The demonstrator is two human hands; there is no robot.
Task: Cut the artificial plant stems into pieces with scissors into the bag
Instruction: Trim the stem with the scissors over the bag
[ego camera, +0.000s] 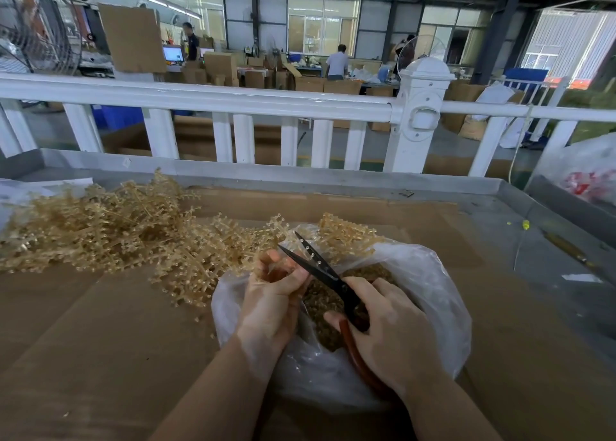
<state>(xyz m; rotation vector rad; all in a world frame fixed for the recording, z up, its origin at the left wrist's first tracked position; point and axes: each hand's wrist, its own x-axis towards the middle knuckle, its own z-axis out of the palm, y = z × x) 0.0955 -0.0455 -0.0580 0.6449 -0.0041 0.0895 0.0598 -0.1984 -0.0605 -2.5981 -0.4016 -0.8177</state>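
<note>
Both forearms enter from the bottom edge and meet over the bag (433, 294), a clear plastic sack lying open on the cardboard (100, 340) that covers the desk (520, 204). Right hand (393, 334) grasps the scissors (328, 275) by their reddish-brown handles; the black blades are parted and point up and away to the left, above the bag mouth. Left hand (271, 294) is curled round a small stem piece (271, 269), held just beside the lower blade. Cut pieces (325, 310) fill the bag's inside as a brown heap under the blades.

Uncut stems (100, 230), pale gold and branched, lie in a loose pile to the left and behind the bag; some sprigs reach the bag rim and one cluster rests on its far edge.

Bare cardboard lies left of the forearms, near the bottom edge, and to the right of the bag. A raised metal lip bounds the desk at the far side and at the right. A white railing (233, 100) stands just beyond the far lip. A second plastic bag (586, 170) sits past the right corner.
</note>
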